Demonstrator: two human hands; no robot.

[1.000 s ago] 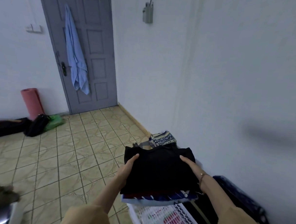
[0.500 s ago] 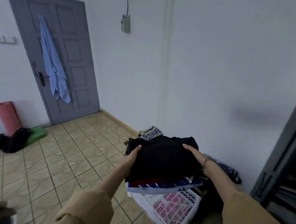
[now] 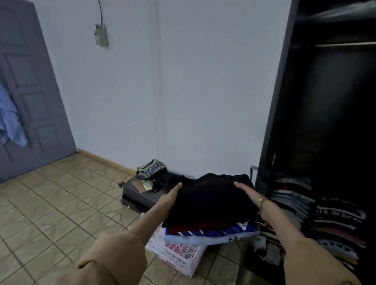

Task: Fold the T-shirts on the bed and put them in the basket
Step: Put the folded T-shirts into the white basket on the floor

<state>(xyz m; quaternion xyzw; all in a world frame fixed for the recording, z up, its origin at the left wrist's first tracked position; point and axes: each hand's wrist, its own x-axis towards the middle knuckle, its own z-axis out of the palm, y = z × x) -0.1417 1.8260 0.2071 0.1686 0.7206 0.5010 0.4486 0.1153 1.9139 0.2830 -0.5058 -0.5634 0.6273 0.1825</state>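
Head view: dark open wardrobe [image 3: 330, 130] at right, stacked clothes on its lower shelf; grey door [image 3: 28, 91] at far left with a blue garment [image 3: 2, 116] hung on it. Grey suitcase [image 3: 139, 194] lies on the tiled floor by the wall. White basket [image 3: 179, 256] stands near centre, piled with folded T-shirts [image 3: 209, 210], a black one on top. Left hand [image 3: 170, 196] and right hand [image 3: 248, 192] press the pile's sides, fingers straight.

No print is legible; white marks on the blue shirt [image 3: 238, 231] in the stack are too blurred to read.
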